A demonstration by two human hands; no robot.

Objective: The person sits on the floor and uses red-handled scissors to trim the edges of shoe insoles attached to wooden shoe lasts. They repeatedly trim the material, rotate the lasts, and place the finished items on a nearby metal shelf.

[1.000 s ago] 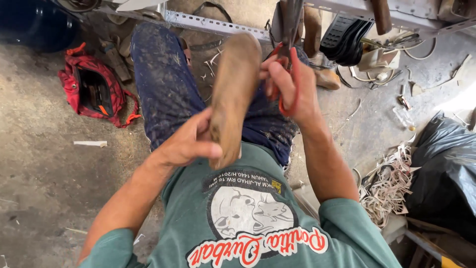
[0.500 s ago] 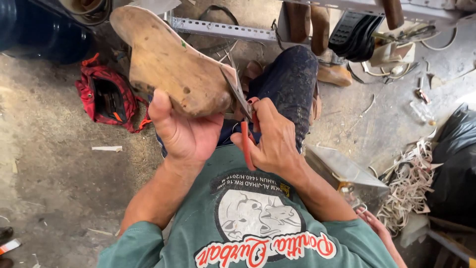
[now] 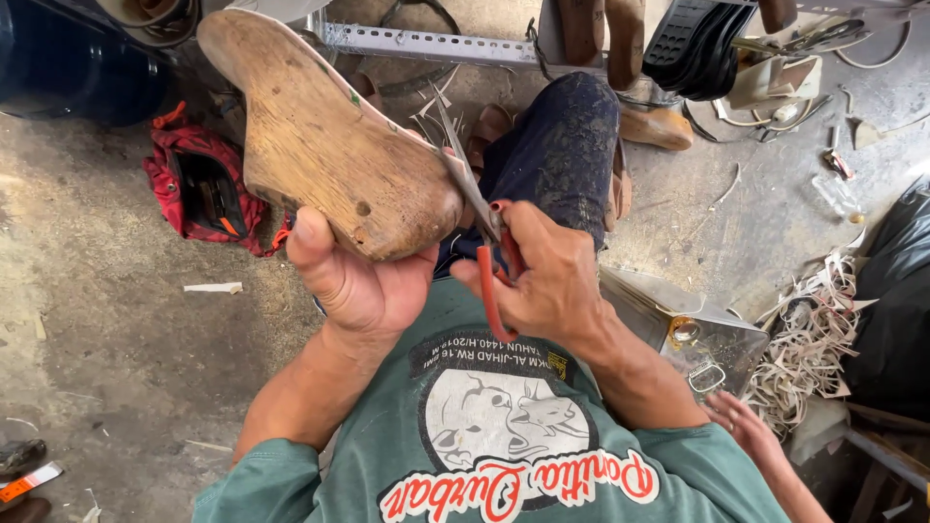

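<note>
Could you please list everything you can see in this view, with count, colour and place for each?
worn foot-shaped wooden shoe last: one, brown, held up at upper left.
red-handled metal scissors: one, blades against the last's edge.
red fabric bag: one, on the concrete floor at left.
perforated metal rail: one, grey, along the top.
black shoe soles: a stack, top right.
pale trimmed strips: a heap, whitish, at right.
black plastic sack: one, far right.
another person's hand: one, lower right.
left hand: grips the last from below.
right hand: holds the scissors.
</note>
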